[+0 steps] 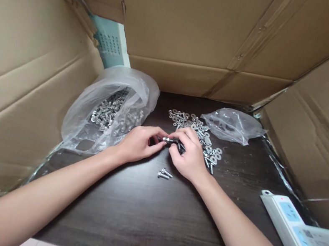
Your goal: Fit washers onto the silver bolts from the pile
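Observation:
A small silvery bolt lies level between my two hands above the dark table, with what looks like a nut or washer on it. My left hand pinches its left end between thumb and fingers. From the other side my right hand is closed around its right end; a dark thing shows under those fingers, too hidden to name. Just below the hands, two loose bolts rest side by side on the table. Behind and beside my right hand spreads a pile of bolts, nuts and flat washers.
At the left stands an open clear plastic bag holding many bolts. A crumpled clear bag lies at the back right. A white power strip with a plug-in adapter is at the right. Cardboard walls enclose the table.

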A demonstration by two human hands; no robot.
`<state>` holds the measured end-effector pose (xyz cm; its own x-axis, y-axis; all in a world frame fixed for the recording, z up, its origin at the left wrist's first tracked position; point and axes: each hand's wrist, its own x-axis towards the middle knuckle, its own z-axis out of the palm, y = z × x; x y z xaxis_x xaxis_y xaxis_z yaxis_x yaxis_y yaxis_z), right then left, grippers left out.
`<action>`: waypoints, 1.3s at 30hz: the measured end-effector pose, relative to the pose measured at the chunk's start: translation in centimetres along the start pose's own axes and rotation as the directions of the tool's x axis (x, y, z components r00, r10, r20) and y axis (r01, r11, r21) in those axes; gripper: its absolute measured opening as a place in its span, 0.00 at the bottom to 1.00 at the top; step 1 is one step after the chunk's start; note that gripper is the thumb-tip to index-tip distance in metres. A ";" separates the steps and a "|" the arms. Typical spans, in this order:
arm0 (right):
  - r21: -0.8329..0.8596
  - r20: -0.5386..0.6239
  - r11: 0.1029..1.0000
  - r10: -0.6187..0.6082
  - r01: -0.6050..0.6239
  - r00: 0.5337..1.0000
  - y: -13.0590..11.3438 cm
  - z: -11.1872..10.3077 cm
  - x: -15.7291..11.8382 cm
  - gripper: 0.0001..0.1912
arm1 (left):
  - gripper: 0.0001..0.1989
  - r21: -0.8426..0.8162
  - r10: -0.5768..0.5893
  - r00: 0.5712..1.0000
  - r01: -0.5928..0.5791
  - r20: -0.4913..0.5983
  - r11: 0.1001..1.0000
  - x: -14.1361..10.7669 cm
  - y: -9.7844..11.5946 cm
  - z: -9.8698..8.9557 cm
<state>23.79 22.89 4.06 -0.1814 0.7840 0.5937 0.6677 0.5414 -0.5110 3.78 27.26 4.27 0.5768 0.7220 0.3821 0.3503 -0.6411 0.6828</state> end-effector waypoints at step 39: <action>0.010 -0.081 0.998 -0.057 0.058 0.995 0.4 0.2 0.0 0.11 | 0.09 -0.019 -0.048 0.999 0.048 -0.002 0.999 0.0 -0.1 0.1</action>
<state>23.91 23.12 3.77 -0.1604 0.7247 0.6701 0.6486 0.5891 -0.4819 3.82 27.34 4.16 0.5577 0.7527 0.3499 0.3633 -0.6004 0.7125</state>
